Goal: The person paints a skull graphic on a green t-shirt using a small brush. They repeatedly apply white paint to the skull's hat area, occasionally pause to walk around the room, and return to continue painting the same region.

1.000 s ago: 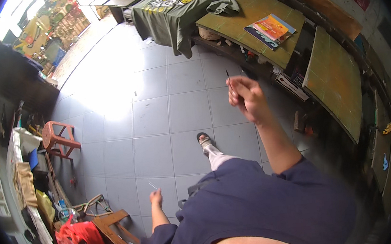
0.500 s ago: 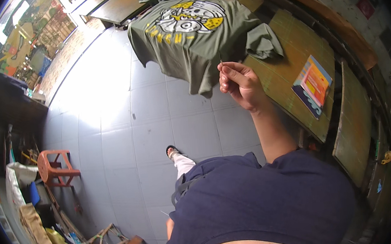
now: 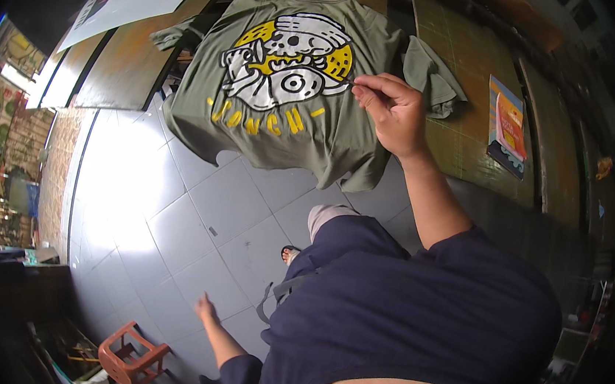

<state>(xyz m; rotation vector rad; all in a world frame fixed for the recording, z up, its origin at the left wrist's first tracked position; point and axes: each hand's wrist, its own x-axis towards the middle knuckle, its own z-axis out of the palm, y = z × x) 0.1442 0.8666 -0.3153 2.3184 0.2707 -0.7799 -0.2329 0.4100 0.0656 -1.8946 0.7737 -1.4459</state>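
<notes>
An olive-green T-shirt (image 3: 340,144) lies spread over the worktable, its hem hanging over the front edge, with a cartoon skull print (image 3: 288,68) in white, black and yellow above yellow lettering. My right hand (image 3: 388,110) is raised just over the print's right side, pinching a thin dark brush-like tool (image 3: 352,83); whether its tip touches the cloth I cannot tell. My left hand (image 3: 205,309) hangs low beside my body, small and blurred, over the tiled floor, and its fingers are not clear.
Table boards (image 3: 451,148) continue along both sides, with colourful booklets (image 3: 508,124) on the right and a white printed sheet (image 3: 123,4) at upper left. A red-brown plastic stool (image 3: 134,357) stands lower left near cluttered shelving. A bright doorway (image 3: 11,76) is at far left.
I have stepped closer and turned toward the shirt, which now fills the upper middle. My right hand has come to its print with the tool. My left hand has come back into clearer view.
</notes>
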